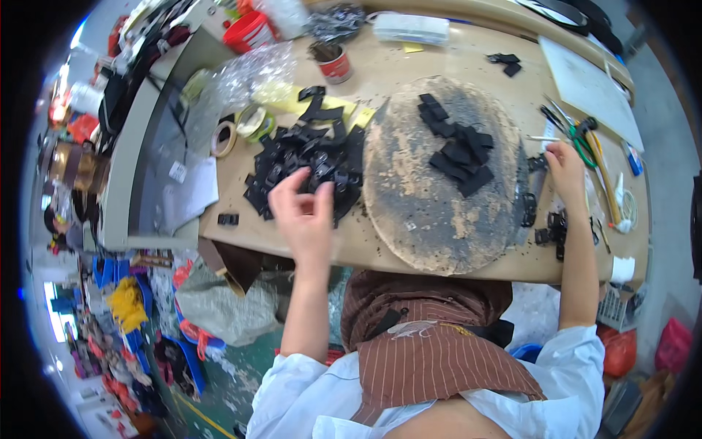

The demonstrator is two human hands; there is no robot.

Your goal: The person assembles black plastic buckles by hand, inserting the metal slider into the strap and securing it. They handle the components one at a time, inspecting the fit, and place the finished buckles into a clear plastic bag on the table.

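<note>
Over the near edge of a heap of black strap pieces with plastic buckles [311, 157], my left hand [303, 216] hovers with thumb and fingers apart, slightly blurred, and nothing shows in it. My right hand [567, 168] is at the right side of the table, its fingers bent together by a small black buckle [537, 162]. What those fingertips hold, if anything, is hidden. Between my hands lies a worn round board [409, 197], carrying several short black strap pieces [464, 157]. More black buckles [558, 228] lie below my right hand.
Beyond my right hand are green-handled pliers [583, 143] and a wooden-handled hammer [605, 186]. Left of the heap lie a tape roll [223, 139] and one loose buckle [228, 219]. A red can [335, 66] and a clear plastic box [411, 29] stand at the back.
</note>
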